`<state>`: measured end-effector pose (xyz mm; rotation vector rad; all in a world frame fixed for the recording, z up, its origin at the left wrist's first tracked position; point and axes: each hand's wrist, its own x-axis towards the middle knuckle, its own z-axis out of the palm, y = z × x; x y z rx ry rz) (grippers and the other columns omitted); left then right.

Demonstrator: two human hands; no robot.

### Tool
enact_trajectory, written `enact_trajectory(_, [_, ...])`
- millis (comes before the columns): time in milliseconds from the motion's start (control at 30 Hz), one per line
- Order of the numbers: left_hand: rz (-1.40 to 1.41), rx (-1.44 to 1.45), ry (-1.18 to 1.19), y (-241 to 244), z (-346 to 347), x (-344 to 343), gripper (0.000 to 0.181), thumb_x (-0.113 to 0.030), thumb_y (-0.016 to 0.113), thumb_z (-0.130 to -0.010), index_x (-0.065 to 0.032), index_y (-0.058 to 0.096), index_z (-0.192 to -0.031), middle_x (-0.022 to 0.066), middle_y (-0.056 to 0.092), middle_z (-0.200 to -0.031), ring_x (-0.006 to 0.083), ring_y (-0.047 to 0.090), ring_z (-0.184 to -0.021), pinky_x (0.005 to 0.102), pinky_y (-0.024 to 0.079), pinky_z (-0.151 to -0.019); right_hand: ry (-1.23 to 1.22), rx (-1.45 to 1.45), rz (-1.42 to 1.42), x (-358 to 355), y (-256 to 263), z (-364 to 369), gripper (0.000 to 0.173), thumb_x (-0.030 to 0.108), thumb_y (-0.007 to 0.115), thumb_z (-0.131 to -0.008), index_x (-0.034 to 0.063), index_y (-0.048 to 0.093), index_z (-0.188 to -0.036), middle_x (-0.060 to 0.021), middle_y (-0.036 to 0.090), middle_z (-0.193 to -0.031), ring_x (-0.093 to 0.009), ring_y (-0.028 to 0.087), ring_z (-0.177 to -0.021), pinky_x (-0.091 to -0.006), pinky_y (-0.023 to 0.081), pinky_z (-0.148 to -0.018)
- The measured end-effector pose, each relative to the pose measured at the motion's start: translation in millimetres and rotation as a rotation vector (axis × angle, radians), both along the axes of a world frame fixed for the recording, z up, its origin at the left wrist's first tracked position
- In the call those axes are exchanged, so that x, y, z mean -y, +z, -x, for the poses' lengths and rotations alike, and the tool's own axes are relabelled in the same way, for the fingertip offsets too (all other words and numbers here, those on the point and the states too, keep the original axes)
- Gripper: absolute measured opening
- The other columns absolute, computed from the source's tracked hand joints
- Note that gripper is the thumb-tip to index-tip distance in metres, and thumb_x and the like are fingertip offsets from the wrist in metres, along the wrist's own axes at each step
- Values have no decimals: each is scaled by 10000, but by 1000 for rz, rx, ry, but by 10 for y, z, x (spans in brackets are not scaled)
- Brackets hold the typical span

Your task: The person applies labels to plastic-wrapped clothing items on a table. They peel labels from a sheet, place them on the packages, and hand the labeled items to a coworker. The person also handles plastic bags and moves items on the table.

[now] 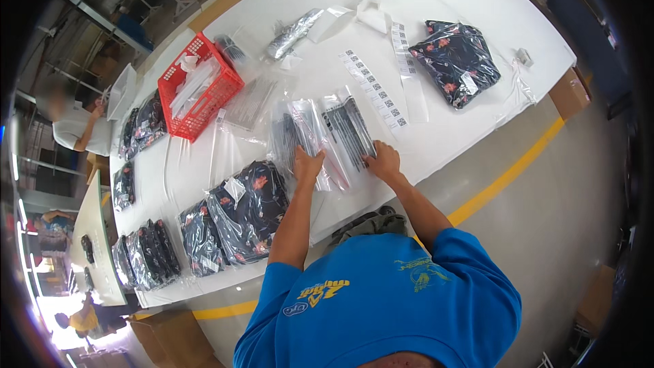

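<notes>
My left hand (307, 163) grips the near part of a stack of clear plastic bags (306, 133) with dark print, lying on the white-covered table. At the right edge of a folded clear bag with black print (347, 128), beside that stack, my right hand (383, 160) has its fingers closed on the plastic. Left of my left arm lie bagged dark floral garments (250, 209). Beyond my right hand runs a strip of white labels (375, 91) with printed codes. A bagged floral garment (457, 61) rests farther right.
A red plastic basket (199, 110) holding clear and white plastic stands at the left. Behind the bags lie a rolled clear plastic bundle (295, 33) and crumpled white backing paper (332, 23). More bagged garments (145, 255) stand near the left corner. A person (82, 122) is across the table.
</notes>
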<state>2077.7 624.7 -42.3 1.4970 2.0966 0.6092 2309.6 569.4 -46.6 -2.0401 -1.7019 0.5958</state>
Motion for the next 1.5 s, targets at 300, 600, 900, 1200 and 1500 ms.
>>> enact_trajectory(300, [1, 524, 39, 79, -208, 32, 161, -163, 678, -860, -17, 628, -811, 42, 657, -772, 177, 633, -679, 334, 482, -603, -52, -974, -134, -108, 45, -602, 273, 255, 639, -943, 41, 543, -804, 9, 471, -670, -82, 408, -613, -284, 366, -556])
enact_trajectory(600, [-157, 1445, 31, 901, -266, 784, 174, -64, 536, -989, -42, 600, -1149, 16, 675, -988, 92, 656, -845, 245, 554, -750, 201, -1168, -142, 27, 1002, -772, 170, 218, 556, -1015, 60, 559, -953, 52, 500, -789, -45, 417, -724, -229, 380, -652])
enact_trajectory(900, [-473, 1376, 135, 1351, -140, 1509, 277, -96, 529, -975, -15, 561, -1238, 126, 656, -1189, 214, 654, -1049, 368, 522, -961, 146, -1045, -165, 153, 945, -757, 131, 178, 548, -1013, 54, 558, -971, 44, 499, -781, -42, 416, -704, -226, 377, -626])
enact_trajectory(1200, [-422, 1351, 254, 1656, -281, 1689, 302, -113, 518, -979, 23, 512, -1249, 108, 668, -1014, 181, 664, -884, 313, 570, -757, 312, -1355, 138, 431, 878, -364, 111, 176, 528, -1022, 74, 564, -1050, 67, 491, -825, -29, 417, -746, -209, 388, -679])
enact_trajectory(1500, [-83, 1002, 237, 916, -697, 1821, 264, -138, 573, -984, -36, 523, -1223, 22, 628, -975, 83, 577, -853, 255, 479, -771, 488, -1507, 308, 751, 847, 30, 164, 192, 532, -1019, 43, 544, -1085, 27, 532, -917, -39, 472, -804, -223, 424, -729])
